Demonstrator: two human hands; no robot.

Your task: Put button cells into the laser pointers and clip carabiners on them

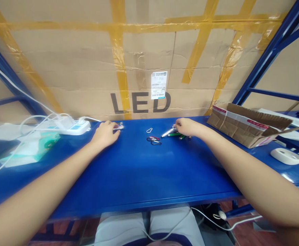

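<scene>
My left hand (105,134) rests at the table's back edge, fingers curled over slim silver tubes (119,127) that partly show past its fingertips. My right hand (187,126) pinches one end of another slim silver tube (168,132), which slants down to the left just at the table surface. Green tubes (174,134) lie beneath and beside this hand, partly covered by it. Between the hands are a silver carabiner (149,130), a red carabiner (154,138) and a dark carabiner (156,143).
A white power strip (79,127) with cables and a tissue pack (34,148) sit on the left. To the right are an open cardboard box (238,124) and a white computer mouse (287,156). A large taped carton (87,68) stands behind the blue table (144,177).
</scene>
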